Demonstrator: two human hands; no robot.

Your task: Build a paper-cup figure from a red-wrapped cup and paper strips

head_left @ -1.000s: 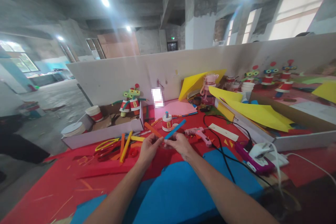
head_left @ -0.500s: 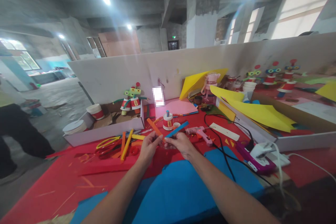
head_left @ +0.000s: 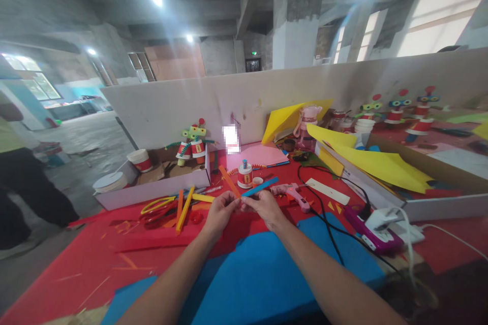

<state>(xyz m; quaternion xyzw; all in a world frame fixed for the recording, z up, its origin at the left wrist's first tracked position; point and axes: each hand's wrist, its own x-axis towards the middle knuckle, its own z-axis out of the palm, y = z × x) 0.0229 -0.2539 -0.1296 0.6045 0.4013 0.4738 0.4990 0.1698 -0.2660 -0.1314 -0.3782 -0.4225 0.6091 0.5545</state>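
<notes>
My left hand (head_left: 223,210) pinches the near end of an orange paper strip (head_left: 230,181). In my right hand (head_left: 266,208) is the end of a blue paper strip (head_left: 263,186), pointing away to the right. The two strips meet at my fingertips in a V, and my fingers hide the joint. Just beyond them stands a small paper-cup figure (head_left: 245,174) with coiled paper arms and a blue top. A small white cup-like piece (head_left: 258,181) sits beside it. To the right of my right hand lies a pink hot glue gun (head_left: 294,196).
Scissors (head_left: 158,209) and yellow strips (head_left: 185,212) lie left of my hands. Blue sheets (head_left: 259,269) cover the near table. A box (head_left: 152,193) with cup robots stands back left; a purple power strip (head_left: 371,228) and black cable lie right. A person (head_left: 26,177) stands far left.
The orange and blue strips stay pinched together at my fingertips, with only a slight shift of the fingers. The whole view has moved a little, and the person at left shows more.
</notes>
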